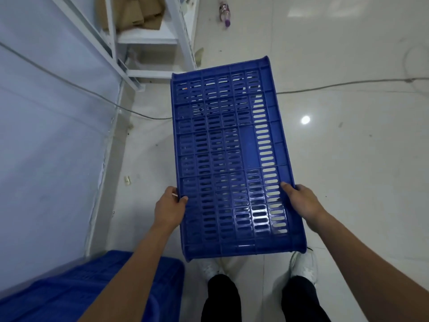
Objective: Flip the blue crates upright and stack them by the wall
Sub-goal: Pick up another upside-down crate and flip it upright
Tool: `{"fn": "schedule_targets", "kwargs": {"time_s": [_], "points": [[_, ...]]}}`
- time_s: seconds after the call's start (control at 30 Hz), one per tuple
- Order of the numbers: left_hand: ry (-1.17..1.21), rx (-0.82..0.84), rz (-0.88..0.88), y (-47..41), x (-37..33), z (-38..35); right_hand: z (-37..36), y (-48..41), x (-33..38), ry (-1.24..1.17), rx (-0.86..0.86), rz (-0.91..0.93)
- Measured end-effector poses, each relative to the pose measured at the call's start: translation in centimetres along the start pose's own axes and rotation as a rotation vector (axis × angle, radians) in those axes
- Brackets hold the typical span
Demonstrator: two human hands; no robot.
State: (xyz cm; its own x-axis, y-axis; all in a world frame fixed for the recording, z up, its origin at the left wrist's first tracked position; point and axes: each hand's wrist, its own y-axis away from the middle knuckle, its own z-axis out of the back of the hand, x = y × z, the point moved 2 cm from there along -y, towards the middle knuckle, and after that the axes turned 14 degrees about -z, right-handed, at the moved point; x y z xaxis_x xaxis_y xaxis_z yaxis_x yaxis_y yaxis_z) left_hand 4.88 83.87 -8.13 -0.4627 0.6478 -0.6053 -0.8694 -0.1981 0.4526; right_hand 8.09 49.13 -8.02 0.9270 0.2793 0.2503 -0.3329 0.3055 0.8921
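Person holds a blue crate [232, 159] in the air over the floor [348, 159], slotted base facing up toward the camera, so probably still upside down. Left hand [170, 209] grips the left long side, right hand [301, 202] grips the right long side, both clenched on the near end. Second blue crate [81, 287] sits at the floor's near-left corner, against the wall [46, 135]. Crate looks rigid, light moulded plastic; smooth rims could slip. Best hold: opposite long rims, fingers hooked under the lip. Cable [348, 83] runs across the floor beyond.

Slotted blue crate [232, 159] held aloft, another crate [69, 291] by wall
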Motion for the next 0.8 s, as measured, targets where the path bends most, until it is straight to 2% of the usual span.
{"fn": "schedule_targets", "kwargs": {"time_s": [0.23,0.47,0.63,0.8], "points": [[-0.053,0.035,-0.09,2.8,-1.5,-2.5,1.3,-1.1,-2.7,-0.062,-0.088,0.046],[-0.036,0.056,-0.113,4.8,-5.3,-7.0,6.8,-1.9,-5.3,-0.013,-0.15,0.035],[-0.048,0.064,-0.149,5.3,-8.3,-10.5,11.0,-2.6,-7.2,-0.112,-0.204,0.005],[-0.091,0.072,-0.179,5.3,-11.3,-13.5,14.5,-3.2,-9.0,-0.111,-0.261,0.045]]}}
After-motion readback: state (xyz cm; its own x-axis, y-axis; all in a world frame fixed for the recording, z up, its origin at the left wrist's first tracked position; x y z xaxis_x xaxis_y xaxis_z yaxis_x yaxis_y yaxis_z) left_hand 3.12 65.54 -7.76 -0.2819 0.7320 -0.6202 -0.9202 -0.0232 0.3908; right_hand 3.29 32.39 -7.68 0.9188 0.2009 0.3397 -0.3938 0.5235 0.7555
